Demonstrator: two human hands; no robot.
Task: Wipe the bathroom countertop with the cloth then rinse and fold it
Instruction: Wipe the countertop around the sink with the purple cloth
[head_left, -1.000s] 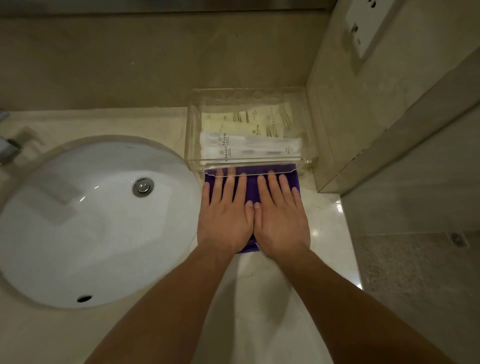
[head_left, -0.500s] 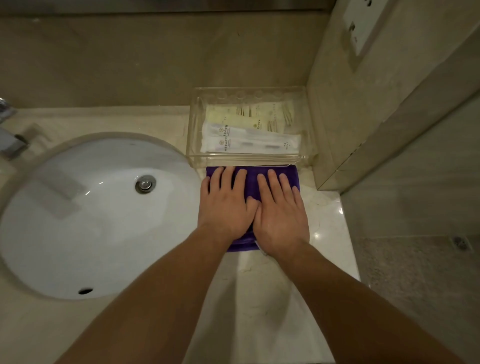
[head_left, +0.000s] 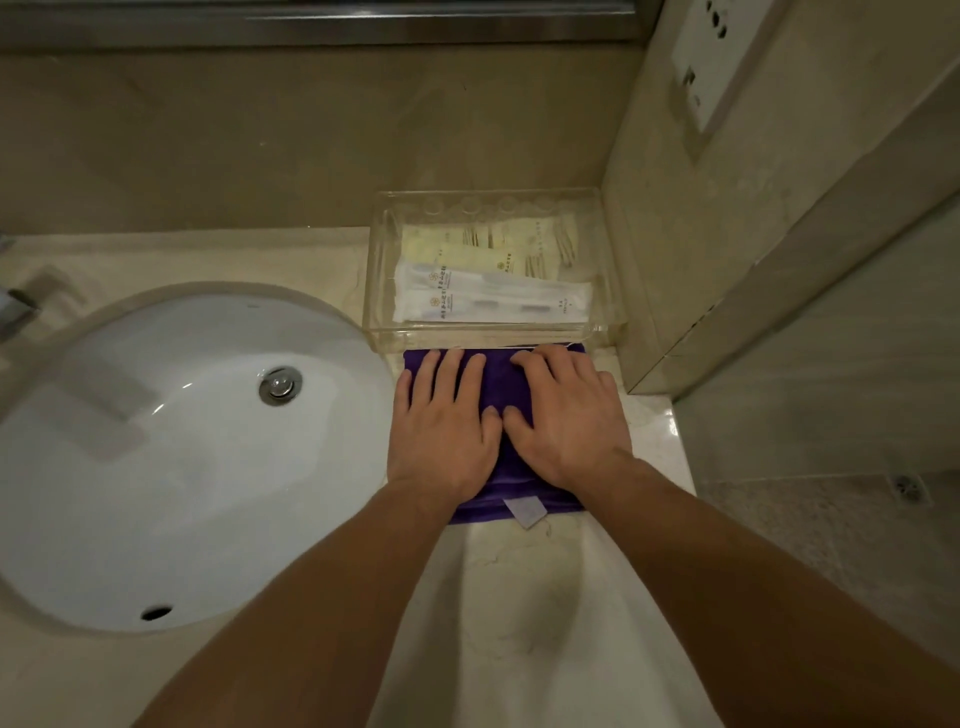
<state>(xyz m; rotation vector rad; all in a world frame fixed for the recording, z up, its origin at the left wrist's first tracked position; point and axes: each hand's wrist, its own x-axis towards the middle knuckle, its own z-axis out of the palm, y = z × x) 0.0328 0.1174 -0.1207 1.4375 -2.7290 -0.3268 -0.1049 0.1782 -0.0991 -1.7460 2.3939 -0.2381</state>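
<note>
The folded purple cloth (head_left: 496, 384) was pressed against the tabletop (head_left: 519, 597) by the flat left hand (head_left: 447, 431) and loosely bent right hand (head_left: 566, 415).

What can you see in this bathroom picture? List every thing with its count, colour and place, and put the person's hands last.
cloth: one, purple, on the countertop in front of the tray, under both hands
label: one, white, at the cloth's near edge
countertop: one, beige, around the sink
sink: one, white, left
drain: one, metal, in the sink
tap: one, metal, far left edge, mostly cut off
tray: one, clear, in the back right corner
packets: several, white and pale yellow, in the tray
socket: one, white, on the right wall
left hand: rests flat on the cloth
right hand: rests on the cloth, beside the left
</note>
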